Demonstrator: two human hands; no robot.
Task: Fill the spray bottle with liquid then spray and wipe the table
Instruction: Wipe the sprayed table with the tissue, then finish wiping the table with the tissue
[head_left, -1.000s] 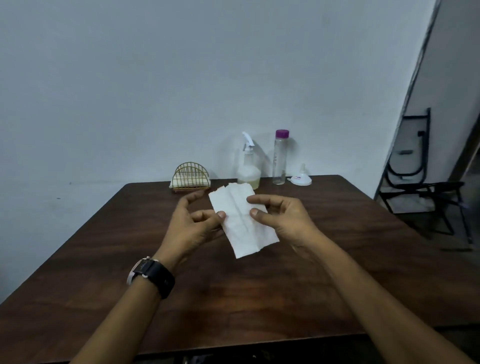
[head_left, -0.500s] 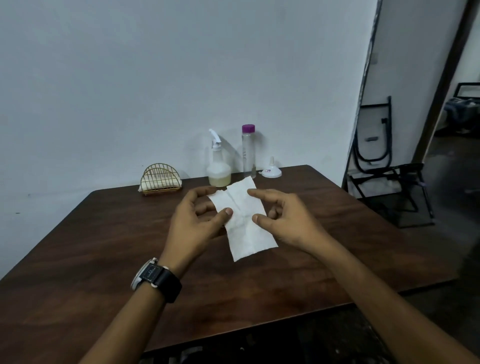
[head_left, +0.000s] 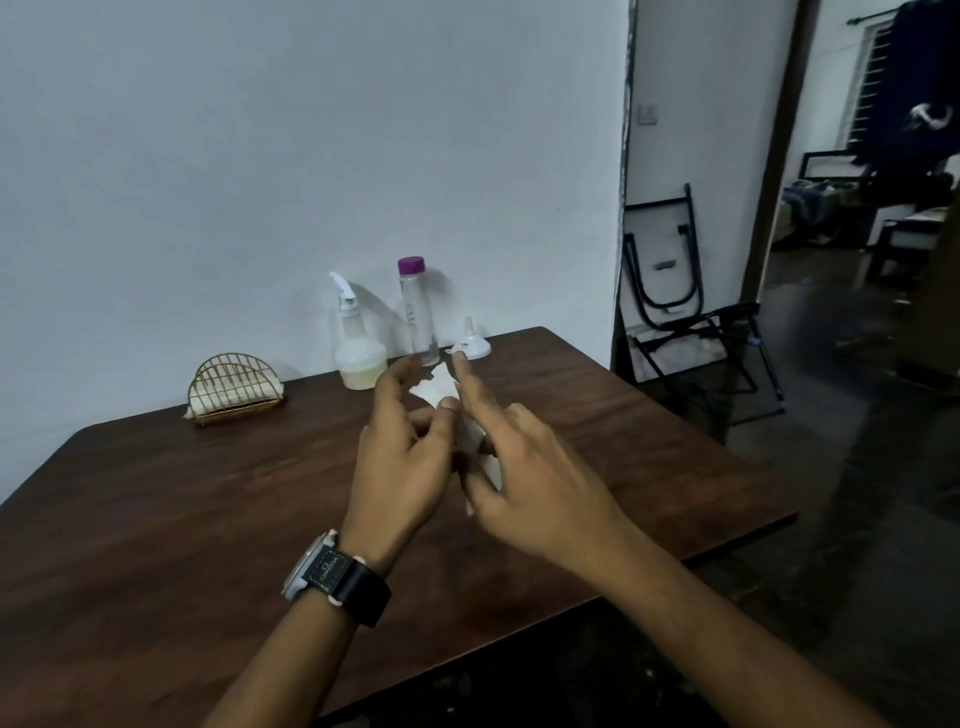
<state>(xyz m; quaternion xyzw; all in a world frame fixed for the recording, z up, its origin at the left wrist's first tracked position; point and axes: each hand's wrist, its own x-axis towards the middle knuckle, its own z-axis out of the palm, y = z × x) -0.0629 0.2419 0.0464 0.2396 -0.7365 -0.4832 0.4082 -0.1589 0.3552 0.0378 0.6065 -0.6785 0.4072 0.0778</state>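
Observation:
Above the middle of the dark wooden table (head_left: 171, 519), my left hand (head_left: 402, 457) and my right hand (head_left: 524, 478) press together on a white tissue (head_left: 436, 392), which is folded between them and mostly hidden. Only its top edge and a strip near my right fingers show. At the back of the table, by the wall, stands a clear spray bottle (head_left: 358, 345) with pale yellowish liquid in its base. Beside it is a tall clear bottle (head_left: 415, 312) with a purple cap, and a small white funnel (head_left: 472, 345) lies upside down.
A gold wire napkin holder (head_left: 236, 387) with tissues sits at the back left. The table's right edge lies near a doorway, where a folded black chair (head_left: 670, 260) leans against the wall, with dark floor beyond.
My hands have come together, folding the flat tissue so most of it is now hidden between them. The view has swung right, shifting the table items left in the frame.

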